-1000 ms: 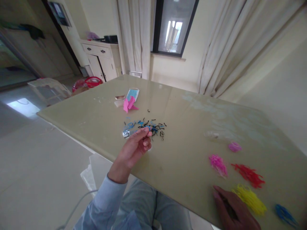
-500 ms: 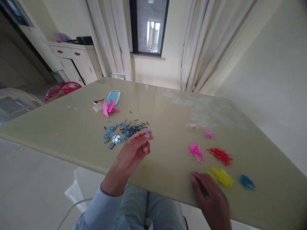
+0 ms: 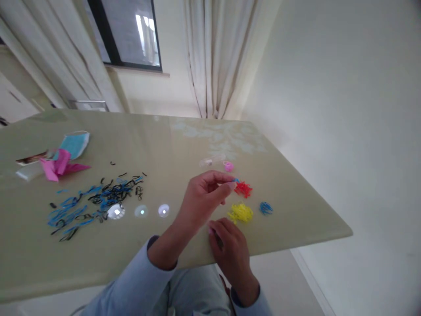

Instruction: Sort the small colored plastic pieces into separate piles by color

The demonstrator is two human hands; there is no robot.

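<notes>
My left hand (image 3: 204, 199) is closed in a pinch on a small blue rubber band (image 3: 236, 180), held up in front of the red rubber bands (image 3: 244, 189). Below it, my right hand (image 3: 228, 243) rests curled at the table's near edge; whether anything is inside its fingers is hidden. Just beyond the right hand lie yellow rubber bands (image 3: 241, 213), with a small heap of blue rubber bands (image 3: 266, 208) to their right. A mixed spread of black and blue rubber bands (image 3: 112, 195) covers part of the table on the left. The pink heap is hidden behind my left hand.
On the left of the table (image 3: 158, 153) lie a blue face mask (image 3: 75, 145), folded pink paper (image 3: 61, 164) and a clear packet (image 3: 31, 171). A clear tube (image 3: 212, 160) and a pink round item (image 3: 228, 166) lie farther back. A wall stands at the right.
My left hand has carried the blue rubber band rightward, from beside the mixed spread to the sorted heaps. The view has turned to the right. My right hand stays curled by the yellow heap.
</notes>
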